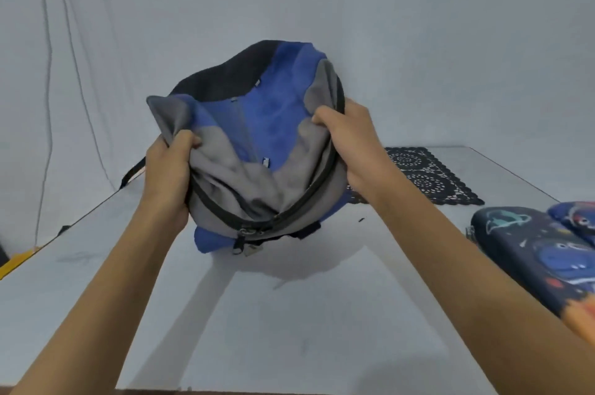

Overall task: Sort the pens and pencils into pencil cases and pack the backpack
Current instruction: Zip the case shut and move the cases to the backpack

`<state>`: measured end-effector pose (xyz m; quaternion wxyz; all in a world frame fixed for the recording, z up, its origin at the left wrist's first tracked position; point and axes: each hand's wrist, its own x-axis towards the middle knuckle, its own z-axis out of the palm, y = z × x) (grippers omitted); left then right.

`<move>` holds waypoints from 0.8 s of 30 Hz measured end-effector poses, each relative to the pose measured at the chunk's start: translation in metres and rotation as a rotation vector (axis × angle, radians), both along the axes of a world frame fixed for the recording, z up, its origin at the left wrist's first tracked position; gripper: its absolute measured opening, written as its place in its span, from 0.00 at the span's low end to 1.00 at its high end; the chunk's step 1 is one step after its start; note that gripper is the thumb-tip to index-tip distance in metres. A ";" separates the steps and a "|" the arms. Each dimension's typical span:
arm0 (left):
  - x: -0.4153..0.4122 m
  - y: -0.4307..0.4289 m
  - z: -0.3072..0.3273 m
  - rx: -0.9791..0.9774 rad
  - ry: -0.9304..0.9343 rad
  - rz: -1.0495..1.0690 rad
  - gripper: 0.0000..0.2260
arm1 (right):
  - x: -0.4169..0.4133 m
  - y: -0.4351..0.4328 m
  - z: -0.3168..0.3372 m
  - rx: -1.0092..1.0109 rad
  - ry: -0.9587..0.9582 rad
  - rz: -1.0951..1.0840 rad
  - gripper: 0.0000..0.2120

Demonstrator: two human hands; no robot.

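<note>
Backpack, blue, grey and black soft fabric: one item, held up between both hands over the pale grey tabletop, its lower end at or just above the surface; contact cannot be told. Handling, as judged: light and probably near empty, since the cloth sags and folds between the hands; limp, not self-supporting, not fragile, unlikely to slip. Best hold, as judged: the bunched fabric on either side of the black zip track, so that the mouth can be spread. Zip pulls: at least two, hanging at the near end; whether the zip is run closed cannot be told. Left hand: fingers curled tight round a fold of grey cloth on the backpack's left side. Right hand: fingers curled over the right edge beside the zip. Black webbing strap: one seen, trailing off to the left. Pencil case, dark navy hard shell with dinosaur and planet prints: lying on the tabletop well to the right, closed as far as shows. Second pencil case of like make: just beyond the first, cut by the frame; two in all. Black lace mat: one, behind the right hand. Pens and pencils: none in view.
</note>
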<state>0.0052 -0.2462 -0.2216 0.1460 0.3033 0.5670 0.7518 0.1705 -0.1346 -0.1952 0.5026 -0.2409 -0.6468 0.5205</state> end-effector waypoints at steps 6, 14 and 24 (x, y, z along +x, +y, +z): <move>0.071 0.027 -0.003 0.044 -0.003 -0.163 0.06 | 0.098 -0.002 -0.008 -0.132 0.110 -0.177 0.03; 0.074 0.022 -0.098 -0.312 -0.150 -0.211 0.12 | 0.131 0.009 -0.123 -0.556 0.116 -0.335 0.22; 0.056 0.025 -0.115 -0.349 -0.085 -0.146 0.20 | 0.119 0.013 -0.122 -0.492 0.153 -0.369 0.28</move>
